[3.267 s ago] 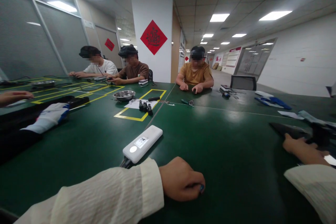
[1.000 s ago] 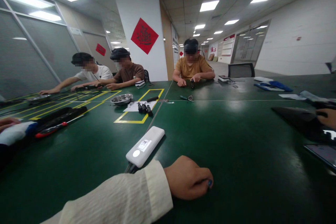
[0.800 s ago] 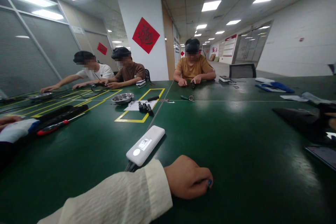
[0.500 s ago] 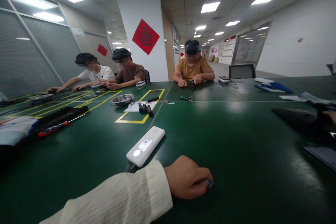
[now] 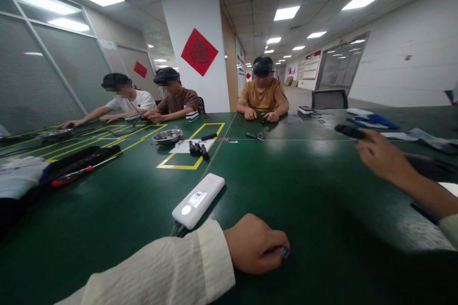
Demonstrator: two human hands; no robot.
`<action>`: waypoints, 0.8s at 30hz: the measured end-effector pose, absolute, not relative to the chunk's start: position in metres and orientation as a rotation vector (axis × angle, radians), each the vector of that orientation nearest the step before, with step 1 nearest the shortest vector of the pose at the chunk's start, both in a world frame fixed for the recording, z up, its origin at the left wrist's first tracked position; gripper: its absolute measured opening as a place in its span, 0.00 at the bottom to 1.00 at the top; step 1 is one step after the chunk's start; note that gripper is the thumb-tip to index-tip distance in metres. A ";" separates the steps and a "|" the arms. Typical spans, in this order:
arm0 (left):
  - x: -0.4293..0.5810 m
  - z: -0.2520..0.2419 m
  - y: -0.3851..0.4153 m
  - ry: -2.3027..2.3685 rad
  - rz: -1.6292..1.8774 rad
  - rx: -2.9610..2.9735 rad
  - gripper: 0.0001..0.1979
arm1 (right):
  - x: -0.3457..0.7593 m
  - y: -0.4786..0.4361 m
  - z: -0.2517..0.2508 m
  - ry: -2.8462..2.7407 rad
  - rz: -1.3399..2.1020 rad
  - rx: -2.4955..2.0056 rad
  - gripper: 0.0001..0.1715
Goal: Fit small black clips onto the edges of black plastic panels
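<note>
My left hand (image 5: 256, 244) rests on the green table in a loose fist, and nothing shows in its curled fingers. Just beyond its cuff lies a white power bank (image 5: 198, 201) with a label and dark cables at its near end. On the right my right hand (image 5: 381, 158) is raised above the table, its fingers pinching a small black elongated object (image 5: 349, 131). The exact kind of that object is not clear. Farther off, several black cylindrical parts (image 5: 198, 149) sit on white paper inside a yellow taped rectangle.
A metal bowl (image 5: 167, 137) and a black-handled tool (image 5: 209, 137) are near the paper. Green-handled pliers (image 5: 255, 136) lie at the table's middle. To the left is a red screwdriver (image 5: 73, 179) beside a black pouch (image 5: 84, 159). Three co-workers sit across the table.
My right hand has come in from the right edge, lifted over the table with the black object in it. The left hand stays in place. The co-worker opposite has shifted their hands.
</note>
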State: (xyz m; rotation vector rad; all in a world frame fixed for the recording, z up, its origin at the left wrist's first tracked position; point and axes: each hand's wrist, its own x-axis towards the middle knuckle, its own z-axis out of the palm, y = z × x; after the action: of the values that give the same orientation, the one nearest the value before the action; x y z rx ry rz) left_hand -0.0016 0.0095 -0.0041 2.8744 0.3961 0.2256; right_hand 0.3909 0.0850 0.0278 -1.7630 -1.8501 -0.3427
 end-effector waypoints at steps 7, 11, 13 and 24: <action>-0.002 -0.005 0.008 0.401 0.262 2.875 0.07 | 0.241 0.052 0.008 -2.390 0.025 -1.287 0.25; -0.002 -0.010 0.009 0.322 0.333 2.928 0.07 | 0.200 0.022 0.006 -2.646 0.422 -1.024 0.25; -0.002 -0.013 0.009 0.257 0.378 2.963 0.07 | 0.193 0.011 0.011 -2.738 0.546 -0.901 0.24; -0.006 -0.008 0.006 0.233 0.344 2.955 0.08 | 0.381 0.095 0.025 -2.152 -0.459 -2.015 0.32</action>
State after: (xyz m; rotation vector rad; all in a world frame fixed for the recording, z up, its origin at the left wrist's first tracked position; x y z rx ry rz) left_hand -0.0065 0.0061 -0.0084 2.9552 0.2328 0.3442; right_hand 0.3808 0.0953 0.0252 -2.0153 -2.1521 -0.4588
